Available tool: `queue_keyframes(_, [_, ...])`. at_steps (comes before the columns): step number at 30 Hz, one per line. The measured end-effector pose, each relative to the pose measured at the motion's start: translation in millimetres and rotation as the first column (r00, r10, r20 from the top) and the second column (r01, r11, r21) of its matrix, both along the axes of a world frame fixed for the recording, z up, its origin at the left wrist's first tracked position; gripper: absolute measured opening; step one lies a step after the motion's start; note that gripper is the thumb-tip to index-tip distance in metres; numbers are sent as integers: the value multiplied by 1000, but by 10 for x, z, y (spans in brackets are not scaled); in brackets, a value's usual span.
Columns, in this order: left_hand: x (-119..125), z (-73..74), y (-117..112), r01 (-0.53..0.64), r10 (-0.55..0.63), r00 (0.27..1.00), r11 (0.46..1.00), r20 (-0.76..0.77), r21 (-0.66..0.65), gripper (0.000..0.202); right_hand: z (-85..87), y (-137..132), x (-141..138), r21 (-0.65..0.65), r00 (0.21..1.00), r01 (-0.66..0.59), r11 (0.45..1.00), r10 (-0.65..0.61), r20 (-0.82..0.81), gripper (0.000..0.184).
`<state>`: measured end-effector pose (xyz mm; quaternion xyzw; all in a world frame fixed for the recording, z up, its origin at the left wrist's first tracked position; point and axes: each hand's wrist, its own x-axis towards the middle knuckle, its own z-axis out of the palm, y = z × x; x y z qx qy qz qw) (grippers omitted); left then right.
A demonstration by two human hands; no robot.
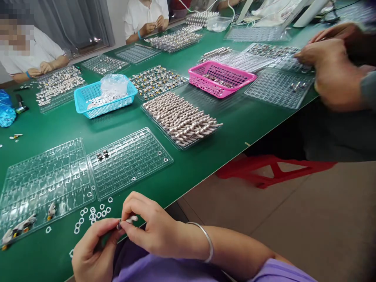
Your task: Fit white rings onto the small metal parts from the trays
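Observation:
Close to my lap, my left hand [96, 244] pinches the dark end of a small part with a pale stem [134, 219]. My right hand [149, 225] meets it there, thumb and forefinger closed on the pale stem. Fingers hide most of the part. White rings [93, 213] lie scattered on the table just beyond my hands. Further on is a clear blister tray [132, 168] with a few dark metal pieces [102, 154]. Another clear tray [49, 172] at left has some white-and-yellow parts [25, 224] along its near edge.
On the green table [188, 164] stand a tray of pale stems [180, 119], a blue basket [105, 106] with white pieces and a pink basket [221, 78]. Co-workers' hands [329, 58] are busy at right and across the table. A red stool [273, 166] is below the edge.

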<state>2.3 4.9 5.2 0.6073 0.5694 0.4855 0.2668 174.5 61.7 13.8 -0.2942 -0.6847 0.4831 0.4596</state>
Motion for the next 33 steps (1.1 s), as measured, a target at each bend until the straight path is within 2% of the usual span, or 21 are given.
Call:
queue_keyframes(3, [-21, -18, -18, 10, -9, 999, 1000, -43, 29, 33, 12, 5, 7, -53, 1000, -18, 998, 19, 14, 8])
queue_keyframes(7, [-8, 21, 20, 48, -48, 999, 998, -10, 33, 32, 33, 61, 36, -252, 997, -72, 965, 73, -5, 7])
queue_keyframes(9, [3, 56, 48, 65, -66, 998, 997, 13, 34, 30, 40, 112, 59, -367, 982, -186, 912, 181, -50, 8])
queue_keyframes(11, [12, 86, 67, 69, -70, 997, 997, 43, 24, 28, 39, 163, 78, -468, 955, -294, 833, 274, -111, 10])
queue_keyframes(14, [26, 106, 75, 92, -91, 990, 996, 107, -1, 24, 22, 199, 78, -555, 928, -370, 745, 326, -180, 10])
queue_keyframes(18, [43, 77, 70, 117, -117, 977, 993, 180, 12, 24, -19, 156, 28, -614, 927, -373, 696, 299, -225, 10])
queue_keyframes(22, [30, 19, 97, 112, -82, 962, 989, 259, -100, 18, -55, 129, 11, -667, 927, -375, 644, 255, -275, 35])
queue_keyframes(27, [-1, -16, 153, 147, 3, 876, 951, 483, -271, 11, -107, 228, 102, -660, 819, -573, 486, 301, -489, 57])
queue_keyframes(29, [-10, -18, 158, 134, 27, 868, 949, 496, -287, 11, -142, 264, 137, -648, 784, -619, 443, 305, -541, 58])
queue_keyframes(33, [-24, -13, 152, 125, 31, 881, 947, 473, -295, 11, -197, 275, 147, -662, 758, -652, 370, 338, -557, 48])
